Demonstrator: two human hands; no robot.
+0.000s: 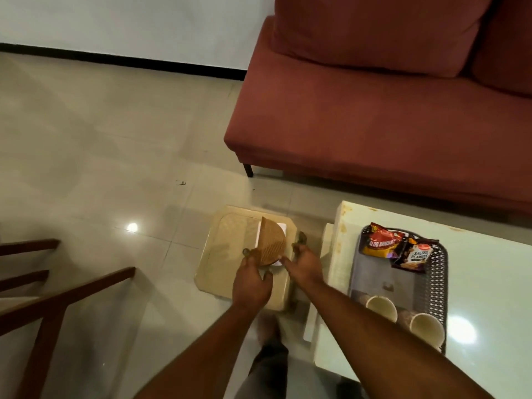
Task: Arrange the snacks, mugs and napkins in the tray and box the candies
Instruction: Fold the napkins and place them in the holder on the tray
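Red sofa (374,110) fills upper right of frame; tiled floor (100,154) across the left. Dark wooden chair frame (57,298) at lower left. White glossy table (489,283) lower right, carrying a dark perforated tray (440,272). In the tray: two snack packets at its far end, Aloo Bhujia (380,240) and Salted Peanuts (414,256), overlapping; two mugs (381,308) at its near end, side by side, openings up. Beige stool (218,254) at centre, just left of the table. On it a wooden fan-shaped napkin holder (272,243) with white napkins (280,227) behind it. Left hand (252,280) grips the holder's near edge, fingers curled round it. Right hand (305,264) pinches the white napkin corner at the holder's right side.
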